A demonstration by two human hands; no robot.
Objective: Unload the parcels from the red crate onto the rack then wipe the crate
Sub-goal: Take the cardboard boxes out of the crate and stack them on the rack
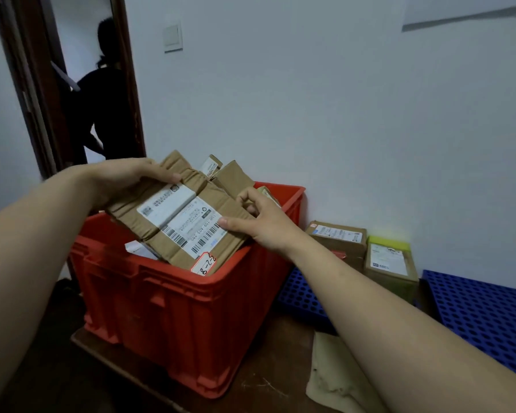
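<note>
Both hands are on one flat cardboard parcel [179, 216], tilted up out of the red crate [191, 305], lower corner still inside the rim. Left hand [128, 174] grips the upper-left edge, thumb on top. Right hand [259, 219] pinches the right edge, thumb on the label face, fingers curled behind. Neither is clenched or free.

Parcel looks thin, creased, probably light; corrugated card will flex if held by one corner, so the two-edge grip seems right. Glossy label may be slick under the thumb.

More parcels remain in the crate: one brown one [233, 174] just behind the held one, something white [137, 248] beneath. Two boxes [337, 236] already sit on the blue perforated rack [483, 308] to the right, against the wall. A cloth [334, 374] lies on the floor near the crate, likely for the wipe. Crate not yet emptied.
</note>
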